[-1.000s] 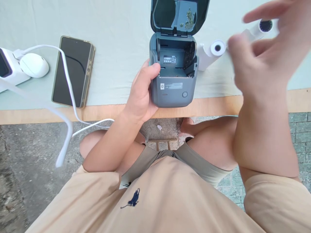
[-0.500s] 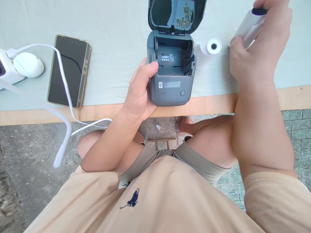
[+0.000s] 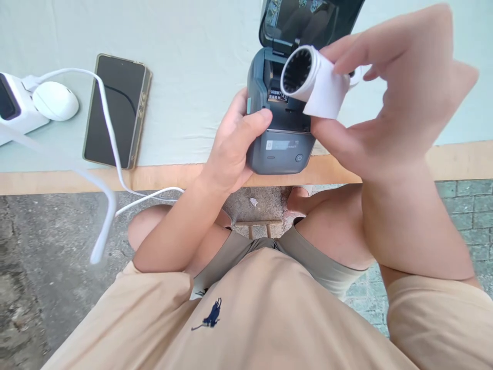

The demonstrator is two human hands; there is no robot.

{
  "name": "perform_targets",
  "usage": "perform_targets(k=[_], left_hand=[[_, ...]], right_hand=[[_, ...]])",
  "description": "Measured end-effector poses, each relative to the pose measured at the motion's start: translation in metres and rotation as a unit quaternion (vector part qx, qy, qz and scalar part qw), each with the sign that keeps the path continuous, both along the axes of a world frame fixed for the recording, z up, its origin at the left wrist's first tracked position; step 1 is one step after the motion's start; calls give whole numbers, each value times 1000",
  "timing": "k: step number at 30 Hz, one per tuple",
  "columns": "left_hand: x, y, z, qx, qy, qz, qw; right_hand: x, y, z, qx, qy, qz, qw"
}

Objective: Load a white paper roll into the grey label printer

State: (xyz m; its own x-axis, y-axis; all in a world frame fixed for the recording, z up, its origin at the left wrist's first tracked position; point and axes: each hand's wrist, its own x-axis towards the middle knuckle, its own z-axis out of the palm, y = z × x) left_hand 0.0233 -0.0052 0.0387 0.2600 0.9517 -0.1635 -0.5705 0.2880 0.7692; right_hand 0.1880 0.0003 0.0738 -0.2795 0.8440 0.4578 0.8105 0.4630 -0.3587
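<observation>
A dark grey label printer (image 3: 283,154) stands tilted near the table's front edge, its glossy lid (image 3: 304,25) swung up. My left hand (image 3: 234,141) grips it by its left side, thumb at the rim of the compartment. Between the thumb and fingers of my right hand (image 3: 389,97) is a white paper roll (image 3: 314,85) with a wide dark core and a loose flap of paper. The roll hangs over the right part of the printer's compartment; whether it touches the printer I cannot tell. A second, smaller white roll (image 3: 356,77) lies behind my right hand, mostly hidden.
To the left lies a phone (image 3: 113,110) with a white cable (image 3: 103,103) across it. Beside it are a white charging block (image 3: 23,105) and a rounded white plug (image 3: 56,102). The wooden table edge (image 3: 165,174) runs in front of my legs.
My right hand has brought the paper roll leftward from the table's right side to above the printer. In my left hand, the printer has shifted slightly right and turned a little.
</observation>
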Motion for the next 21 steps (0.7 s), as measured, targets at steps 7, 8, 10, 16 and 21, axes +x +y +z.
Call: perform_targets(k=[7,8,10,16,21], left_hand=[[0,-1,0,3,6,-4,1000],[0,-1,0,-1,5,-2,1000],[0,-1,0,-9,-8,-4,1000],[-4,1,-1,-12,-47,-4,999],[-3,0,-2,-4,-1,-12,1000]], right_hand=[[4,5,-7,34,-33,48,998],[4,5,-8,52,-21,56,997],[3,2,-7,90,-14,71,993],[-10,-12,-8,117,-52,128,983],[-6,-8,-5,71,40,124,989]])
